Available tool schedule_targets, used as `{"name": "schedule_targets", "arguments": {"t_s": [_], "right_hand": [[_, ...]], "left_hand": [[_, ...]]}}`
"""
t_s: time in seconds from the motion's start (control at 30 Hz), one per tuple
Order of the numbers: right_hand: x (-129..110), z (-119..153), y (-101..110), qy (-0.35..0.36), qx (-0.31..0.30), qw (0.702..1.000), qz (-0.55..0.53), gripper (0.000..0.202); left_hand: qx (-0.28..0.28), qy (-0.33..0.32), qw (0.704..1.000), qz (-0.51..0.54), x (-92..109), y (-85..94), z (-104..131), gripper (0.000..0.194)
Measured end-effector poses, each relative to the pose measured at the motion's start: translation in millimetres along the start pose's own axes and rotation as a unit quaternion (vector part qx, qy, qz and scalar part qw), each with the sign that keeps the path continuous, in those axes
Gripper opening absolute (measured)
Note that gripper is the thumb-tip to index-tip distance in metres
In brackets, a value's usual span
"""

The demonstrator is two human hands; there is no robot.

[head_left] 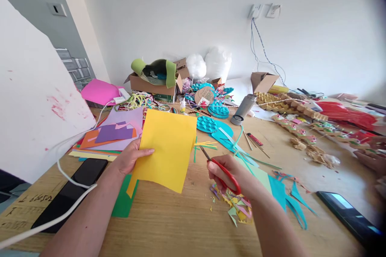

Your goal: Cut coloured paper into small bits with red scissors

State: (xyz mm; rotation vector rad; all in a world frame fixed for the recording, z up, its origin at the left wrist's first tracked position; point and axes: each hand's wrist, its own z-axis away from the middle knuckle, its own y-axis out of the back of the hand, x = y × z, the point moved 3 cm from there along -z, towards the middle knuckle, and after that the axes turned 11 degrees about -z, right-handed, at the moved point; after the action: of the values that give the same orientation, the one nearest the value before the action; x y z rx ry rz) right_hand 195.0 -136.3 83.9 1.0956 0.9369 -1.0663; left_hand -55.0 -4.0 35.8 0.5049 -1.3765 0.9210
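My left hand (pixel 130 157) pinches a yellow sheet of paper (pixel 169 148) by its left edge, thumb on top, holding it up over the table. A narrow yellow tab hangs from the sheet's lower left corner. My right hand (pixel 224 172) grips red-handled scissors (pixel 227 176), whose blades point up and left, a little to the right of the sheet and apart from it. Thin yellow and green paper strips (pixel 208 144) lie just beyond the blade tips. Below my right hand is a pile of coloured paper scraps (pixel 237 204). Green paper (pixel 125 198) lies partly under the yellow sheet.
Stacked coloured paper (pixel 114 133) and a phone with a white cable (pixel 87 170) are at left. A grey bottle (pixel 243 109) lies tilted behind blue paper pieces (pixel 221 132). Another phone (pixel 346 213) sits at right, near another person's hand (pixel 372 158). Boxes (pixel 153 84) line the wall.
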Motion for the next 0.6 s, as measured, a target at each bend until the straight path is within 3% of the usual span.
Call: {"name": "schedule_targets", "arguments": {"t_s": [0.13, 0.27, 0.6], "right_hand": [[-10, 17, 31, 0.025, -0.003, 0.998, 0.054, 0.044], [-28, 13, 50, 0.034, 0.013, 0.984, 0.174, 0.047], [-60, -12, 51, 0.113, 0.008, 0.871, 0.478, 0.059]], "left_hand": [[-0.005, 0.0, 1.0, -0.007, 2, -2.8, 2, 0.047], [-0.015, -0.009, 1.0, -0.011, 2, -4.6, 3, 0.049], [-0.037, -0.008, 0.999, -0.006, -2, -5.1, 1, 0.042]]}}
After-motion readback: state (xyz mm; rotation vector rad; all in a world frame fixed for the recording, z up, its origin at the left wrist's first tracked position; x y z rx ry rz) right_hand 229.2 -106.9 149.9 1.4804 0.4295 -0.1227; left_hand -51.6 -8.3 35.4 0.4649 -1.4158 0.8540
